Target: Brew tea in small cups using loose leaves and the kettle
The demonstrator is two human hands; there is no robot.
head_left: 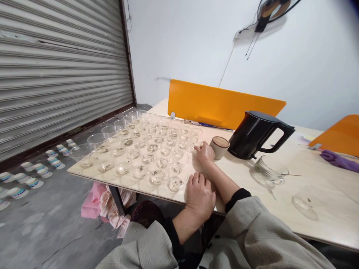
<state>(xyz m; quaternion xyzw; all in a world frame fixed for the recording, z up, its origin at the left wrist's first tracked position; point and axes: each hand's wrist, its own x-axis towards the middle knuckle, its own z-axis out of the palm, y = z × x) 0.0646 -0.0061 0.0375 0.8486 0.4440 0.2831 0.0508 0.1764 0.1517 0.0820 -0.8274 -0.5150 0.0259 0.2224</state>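
My right hand (206,152) reaches forward over the table, fingers closed at the edge of a clear plastic cup (195,146) in the right-hand column of cups. My left hand (200,196) rests on the table's near edge, palm down, with loosely bent fingers and nothing visible in them. Just left of it stands another clear cup (175,184). Rows of similar cups spread over the left part of the table, several with small dark bits at the bottom. Right beside my right hand is a beige canister (219,148) with a wooden-looking lid.
A black electric kettle (246,136) stands behind the canister. Farther right are a ribbed glass jug (267,168), a clear cup lying on its side (304,207) and a purple cloth (338,160). An orange divider (218,104) borders the back. Small lidded tubs (33,183) stand on the floor.
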